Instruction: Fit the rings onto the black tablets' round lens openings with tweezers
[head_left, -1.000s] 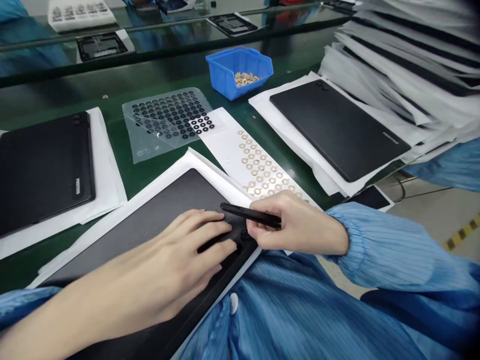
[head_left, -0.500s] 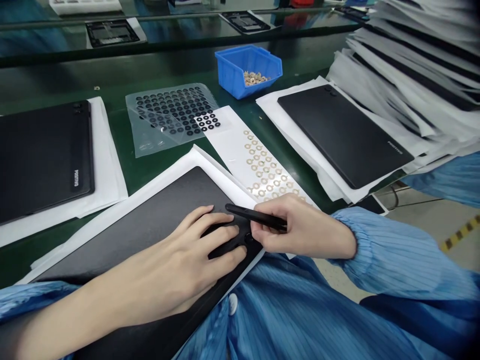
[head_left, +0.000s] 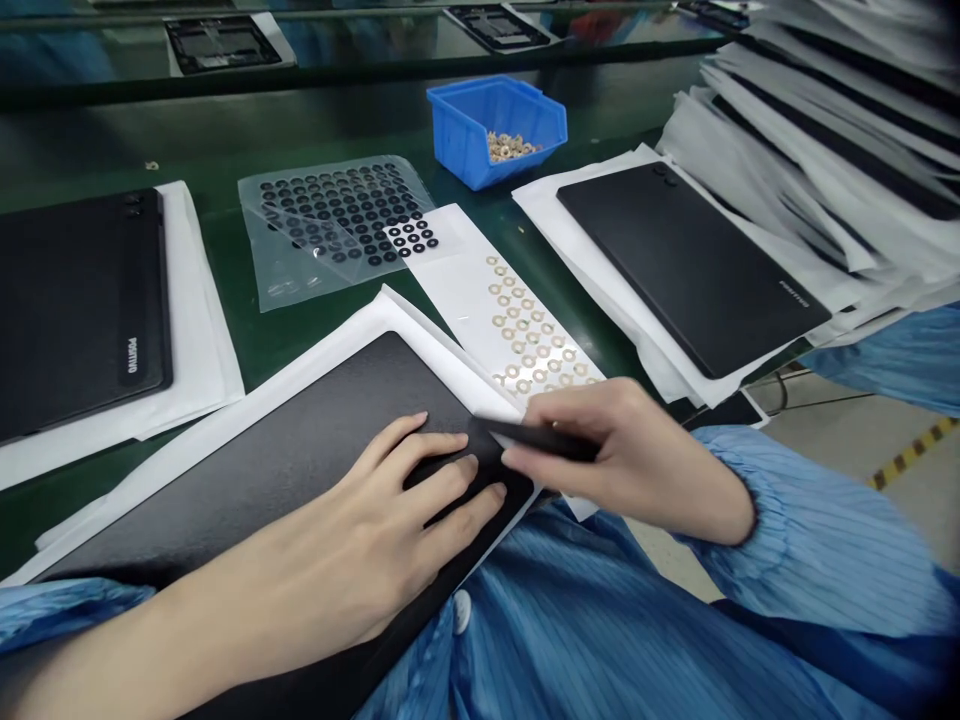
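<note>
My left hand [head_left: 390, 530] lies flat across a black tablet back cover [head_left: 300, 440], its fingers spread near the cover's corner with the round camera openings. Part of that corner is hidden under the fingers. White wrapping sheet [head_left: 382, 310] shows beneath the cover. Closed round a slim black pen-like tool [head_left: 544, 438], my right hand [head_left: 630, 450] is just right of the left fingertips, over the cover's edge. The tool is blurred, so I cannot tell whether its tip touches the cover. Beyond it lies a white sheet of gold ring stickers [head_left: 442, 260].
A clear sheet of black rings [head_left: 330, 215] lies behind. A blue bin [head_left: 461, 140] holds small gold parts. More black covers rest on white sheets at left [head_left: 67, 300] and right [head_left: 690, 260]. A tall stack of wrapped sheets [head_left: 832, 150] stands at far right.
My right hand and the black tool have shifted right and slightly down. My left hand stays on the cover, its little finger reaching slightly farther right. The view has tilted slightly.
</note>
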